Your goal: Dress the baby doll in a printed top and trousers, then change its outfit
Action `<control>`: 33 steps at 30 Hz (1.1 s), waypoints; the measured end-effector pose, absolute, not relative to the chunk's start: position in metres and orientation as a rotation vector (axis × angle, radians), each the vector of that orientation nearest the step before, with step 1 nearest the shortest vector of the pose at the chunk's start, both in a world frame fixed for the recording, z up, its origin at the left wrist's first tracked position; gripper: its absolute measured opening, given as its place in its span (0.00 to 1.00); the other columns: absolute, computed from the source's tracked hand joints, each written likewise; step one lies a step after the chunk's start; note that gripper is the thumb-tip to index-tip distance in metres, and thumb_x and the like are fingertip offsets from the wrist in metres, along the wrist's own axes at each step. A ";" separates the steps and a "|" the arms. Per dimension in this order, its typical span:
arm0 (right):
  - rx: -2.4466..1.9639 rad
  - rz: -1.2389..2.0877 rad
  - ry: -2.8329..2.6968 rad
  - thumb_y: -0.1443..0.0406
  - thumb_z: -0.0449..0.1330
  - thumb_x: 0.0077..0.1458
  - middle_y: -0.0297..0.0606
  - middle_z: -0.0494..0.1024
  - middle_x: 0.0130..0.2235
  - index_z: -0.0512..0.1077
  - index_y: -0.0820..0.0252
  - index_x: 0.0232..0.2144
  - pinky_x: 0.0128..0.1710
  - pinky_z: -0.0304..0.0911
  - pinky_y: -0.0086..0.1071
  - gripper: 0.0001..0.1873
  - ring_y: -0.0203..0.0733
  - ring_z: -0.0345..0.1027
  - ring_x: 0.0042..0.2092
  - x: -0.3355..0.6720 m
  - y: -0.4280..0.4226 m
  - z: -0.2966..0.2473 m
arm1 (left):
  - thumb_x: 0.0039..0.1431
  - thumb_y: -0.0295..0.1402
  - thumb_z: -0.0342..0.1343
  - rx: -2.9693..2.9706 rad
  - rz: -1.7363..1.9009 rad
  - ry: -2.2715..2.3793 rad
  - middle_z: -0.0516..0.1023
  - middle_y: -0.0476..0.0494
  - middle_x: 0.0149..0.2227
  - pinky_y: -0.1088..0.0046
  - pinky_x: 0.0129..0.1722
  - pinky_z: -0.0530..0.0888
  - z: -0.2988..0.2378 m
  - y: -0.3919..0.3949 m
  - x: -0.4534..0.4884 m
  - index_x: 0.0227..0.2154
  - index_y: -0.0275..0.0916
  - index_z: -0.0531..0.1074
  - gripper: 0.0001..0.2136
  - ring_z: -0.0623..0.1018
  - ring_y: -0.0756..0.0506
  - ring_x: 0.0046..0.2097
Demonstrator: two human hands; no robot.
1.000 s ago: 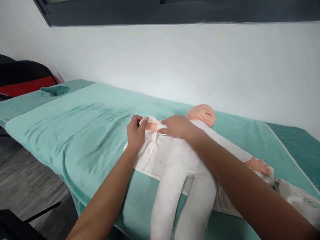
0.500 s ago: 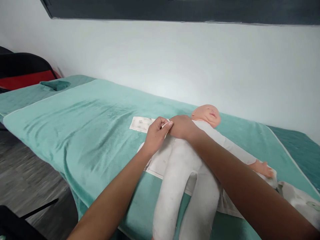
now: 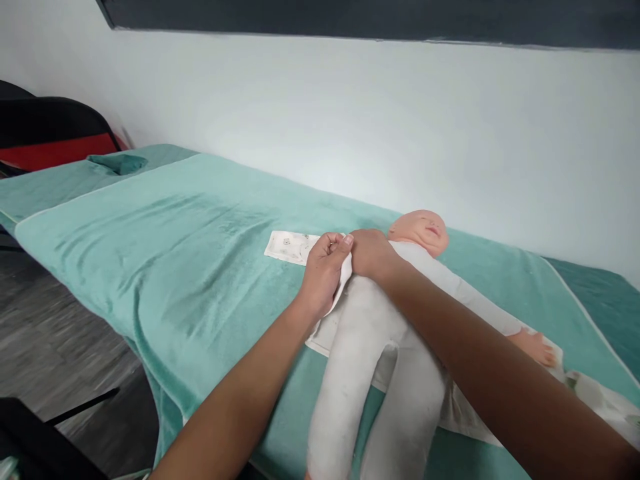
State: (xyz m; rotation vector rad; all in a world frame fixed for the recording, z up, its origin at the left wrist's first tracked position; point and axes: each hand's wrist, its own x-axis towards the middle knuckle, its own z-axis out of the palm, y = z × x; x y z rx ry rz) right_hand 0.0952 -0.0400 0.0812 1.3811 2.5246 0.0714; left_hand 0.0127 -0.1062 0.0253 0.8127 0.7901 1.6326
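Observation:
A baby doll (image 3: pixel 380 333) with a white cloth body lies on its back on the teal towel (image 3: pixel 165 247), its head (image 3: pixel 423 231) toward the wall. Under it is a white garment (image 3: pixel 320 337), spread open. My left hand (image 3: pixel 324 272) is closed, pinching the garment's edge at the doll's left side, near the shoulder. My right hand (image 3: pixel 371 254) rests curled on the doll's upper chest, touching my left hand; what its fingers hold is hidden. The garment's sleeve (image 3: pixel 291 245) lies flat on the towel beyond my left hand. The doll's other hand (image 3: pixel 537 347) lies at the right.
The towel covers a long table that runs along a white wall (image 3: pixel 350 120). A black and red chair (image 3: pixel 55 143) stands at the far left. More white cloth (image 3: pixel 607 403) lies at the right edge. Grey floor (image 3: pixel 55 333) shows to the left.
My left hand moved right from the doll's outstretched arm to the garment's edge at the chest. The sleeve now lies flat on the towel and the doll's arm no longer shows.

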 end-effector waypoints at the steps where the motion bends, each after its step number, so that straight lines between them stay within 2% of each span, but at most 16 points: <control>1: 1.388 0.055 2.533 0.65 0.53 0.60 0.45 0.81 0.34 0.78 0.59 0.36 0.36 0.57 0.34 0.13 0.47 0.75 0.38 0.096 -0.040 0.080 | 0.57 0.44 0.64 0.809 1.628 0.786 0.63 0.53 0.28 0.75 0.35 0.65 0.025 -0.106 0.013 0.30 0.39 0.66 0.15 0.65 0.52 0.32; 7: 1.482 -0.037 2.591 0.66 0.55 0.56 0.44 0.81 0.34 0.76 0.58 0.33 0.34 0.54 0.35 0.09 0.47 0.72 0.35 0.104 -0.034 0.074 | 0.60 0.46 0.60 0.994 1.539 0.955 0.57 0.56 0.23 0.75 0.24 0.56 0.014 -0.105 0.008 0.31 0.41 0.65 0.15 0.57 0.53 0.24; 9: 1.543 -0.105 2.670 0.66 0.54 0.56 0.43 0.81 0.37 0.76 0.57 0.35 0.33 0.54 0.35 0.10 0.46 0.71 0.36 0.111 -0.035 0.076 | 0.60 0.46 0.59 1.094 1.559 1.046 0.60 0.55 0.25 0.75 0.25 0.58 0.008 -0.102 0.006 0.31 0.41 0.66 0.14 0.59 0.52 0.26; 11: 1.665 -0.205 2.827 0.64 0.53 0.59 0.41 0.80 0.43 0.75 0.56 0.39 0.35 0.56 0.34 0.11 0.46 0.71 0.40 0.123 -0.041 0.079 | 0.60 0.44 0.59 1.168 1.608 1.077 0.66 0.52 0.29 0.75 0.31 0.64 0.003 -0.099 0.004 0.30 0.40 0.67 0.13 0.65 0.52 0.31; 13: 1.898 -0.249 3.005 0.62 0.51 0.62 0.41 0.79 0.47 0.73 0.56 0.41 0.41 0.59 0.34 0.12 0.45 0.71 0.45 0.141 -0.052 0.080 | 0.61 0.42 0.59 1.178 1.625 1.067 0.70 0.50 0.33 0.74 0.37 0.66 0.001 -0.096 0.002 0.30 0.40 0.67 0.12 0.67 0.51 0.34; 16: 2.392 -0.058 3.056 0.62 0.49 0.62 0.44 0.78 0.45 0.73 0.58 0.40 0.46 0.59 0.35 0.13 0.47 0.69 0.48 0.179 -0.081 0.071 | 0.60 0.41 0.59 1.114 1.608 1.043 0.72 0.50 0.35 0.74 0.38 0.66 0.000 -0.095 0.001 0.29 0.39 0.66 0.12 0.68 0.51 0.35; 18: 2.765 0.088 2.807 0.61 0.49 0.62 0.46 0.77 0.41 0.73 0.60 0.41 0.43 0.58 0.36 0.14 0.47 0.69 0.44 0.207 -0.102 0.060 | 0.60 0.41 0.60 1.098 1.601 1.037 0.71 0.51 0.34 0.75 0.37 0.65 0.001 -0.096 0.000 0.29 0.39 0.66 0.12 0.67 0.52 0.34; 20: 2.982 -0.046 2.482 0.58 0.50 0.63 0.43 0.77 0.35 0.73 0.60 0.44 0.37 0.56 0.35 0.16 0.46 0.68 0.36 0.229 -0.120 0.048 | 0.59 0.40 0.60 1.102 1.603 1.046 0.69 0.52 0.32 0.76 0.36 0.64 0.002 -0.096 0.001 0.29 0.39 0.66 0.12 0.66 0.52 0.34; 22: 2.988 -0.126 2.276 0.56 0.48 0.65 0.43 0.78 0.34 0.73 0.58 0.47 0.34 0.52 0.35 0.19 0.46 0.68 0.34 0.241 -0.133 0.040 | 0.59 0.41 0.60 1.109 1.607 1.083 0.67 0.53 0.29 0.76 0.35 0.63 0.004 -0.096 0.002 0.28 0.39 0.66 0.13 0.64 0.52 0.32; 26: 2.863 -0.073 2.111 0.52 0.42 0.68 0.47 0.80 0.35 0.74 0.54 0.52 0.32 0.48 0.36 0.26 0.51 0.70 0.35 0.243 -0.144 0.041 | 0.59 0.44 0.60 1.093 1.561 1.158 0.63 0.55 0.26 0.75 0.28 0.59 0.011 -0.094 0.002 0.29 0.40 0.65 0.14 0.61 0.53 0.27; 30: 2.877 -0.288 2.222 0.49 0.44 0.67 0.47 0.81 0.37 0.72 0.52 0.57 0.35 0.54 0.38 0.28 0.54 0.72 0.38 0.244 -0.143 0.042 | 0.60 0.43 0.59 1.113 1.555 1.227 0.60 0.56 0.25 0.75 0.27 0.57 0.026 -0.087 0.004 0.28 0.40 0.63 0.14 0.58 0.53 0.26; 33: 2.860 -0.711 2.483 0.48 0.49 0.64 0.41 0.82 0.37 0.68 0.52 0.60 0.40 0.60 0.39 0.29 0.51 0.73 0.40 0.246 -0.140 0.034 | 0.62 0.39 0.57 1.161 1.577 1.310 0.60 0.56 0.25 0.74 0.31 0.59 0.039 -0.078 0.009 0.27 0.40 0.62 0.13 0.60 0.53 0.28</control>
